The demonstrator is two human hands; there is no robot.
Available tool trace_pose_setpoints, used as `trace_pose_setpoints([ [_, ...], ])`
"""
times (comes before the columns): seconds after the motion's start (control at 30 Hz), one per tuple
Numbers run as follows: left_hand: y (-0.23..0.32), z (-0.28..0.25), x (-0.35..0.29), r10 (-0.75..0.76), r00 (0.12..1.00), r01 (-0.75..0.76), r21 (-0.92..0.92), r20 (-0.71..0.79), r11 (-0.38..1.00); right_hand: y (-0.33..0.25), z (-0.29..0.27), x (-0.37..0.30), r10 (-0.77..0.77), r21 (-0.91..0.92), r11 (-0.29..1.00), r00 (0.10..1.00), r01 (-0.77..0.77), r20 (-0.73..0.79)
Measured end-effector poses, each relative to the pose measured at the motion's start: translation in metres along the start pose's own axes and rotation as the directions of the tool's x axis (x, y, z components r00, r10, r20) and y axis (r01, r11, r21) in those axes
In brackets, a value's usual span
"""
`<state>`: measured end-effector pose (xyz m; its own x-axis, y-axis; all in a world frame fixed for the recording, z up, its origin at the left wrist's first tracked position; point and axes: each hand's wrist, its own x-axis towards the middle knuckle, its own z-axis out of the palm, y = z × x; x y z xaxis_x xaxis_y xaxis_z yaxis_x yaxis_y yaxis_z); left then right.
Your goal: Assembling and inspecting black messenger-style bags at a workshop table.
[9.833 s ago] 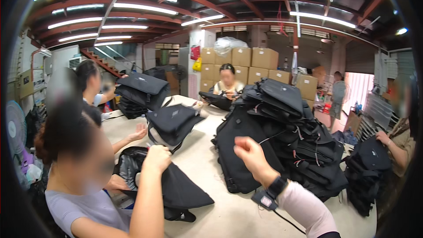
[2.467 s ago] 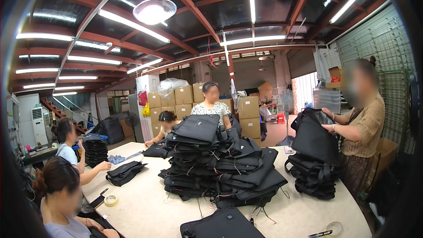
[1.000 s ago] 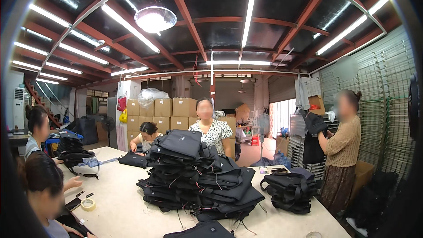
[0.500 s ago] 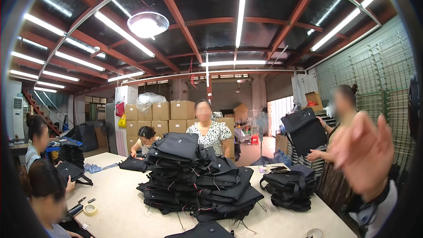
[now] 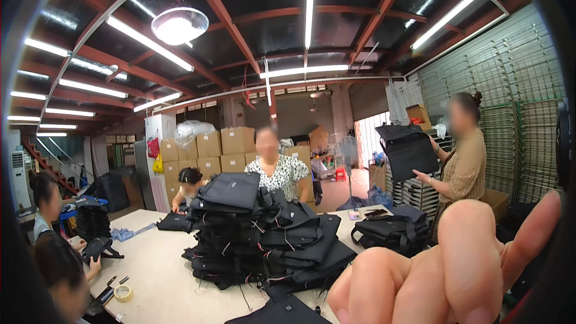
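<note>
Close up at the lower right, my right hand (image 5: 429, 270) is raised. Several of its fingers are bent, their tips pointing down, and one finger stands stretched out apart to the right. Nothing shows in its grip. My left hand is out of view. Beyond the right hand stands a tall, uneven pile of black bags (image 5: 264, 234), with thin cords hanging from them. At the front edge of the table, nearest me, lies a flat black bag (image 5: 282, 312). My right hand partly covers a smaller stack of black bags (image 5: 390, 234) on the right.
A pale table (image 5: 150, 252) bears the piles, with a tape roll (image 5: 123, 293) at its left. Several people work around it; one person (image 5: 465, 162) at the right holds up a black bag (image 5: 411, 153). Cardboard boxes (image 5: 237, 141) are stacked behind.
My right hand has come down and nearer, its raised fingers now mostly bent. The view has shifted slightly. The person at the right still holds the black bag up.
</note>
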<state>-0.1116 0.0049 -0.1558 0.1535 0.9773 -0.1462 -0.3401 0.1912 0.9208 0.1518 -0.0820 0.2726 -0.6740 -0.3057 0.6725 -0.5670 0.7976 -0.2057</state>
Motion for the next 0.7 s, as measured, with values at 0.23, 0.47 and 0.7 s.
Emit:
trace_pose_setpoints([
  [0.23, 0.007, 0.038, -0.032, -0.069, 0.987, 0.036, -0.214, -0.145, 0.976, 0.03, 0.037, -0.03, 0.057, 0.199, 0.98, 0.966, -0.006, -0.252],
  [0.47, 0.001, 0.048, -0.042, -0.095, 0.958, -0.013, -0.372, -0.272, 0.928, 0.029, 0.09, -0.072, 0.186, 0.359, 0.933, 0.833, 0.017, -0.522],
  [0.7, 0.005, 0.046, -0.065, -0.329, 0.943, 0.332, -0.141, 0.046, 0.933, -0.025, 0.101, -0.117, 0.541, 0.326, 0.833, 0.535, -0.446, -0.649],
])
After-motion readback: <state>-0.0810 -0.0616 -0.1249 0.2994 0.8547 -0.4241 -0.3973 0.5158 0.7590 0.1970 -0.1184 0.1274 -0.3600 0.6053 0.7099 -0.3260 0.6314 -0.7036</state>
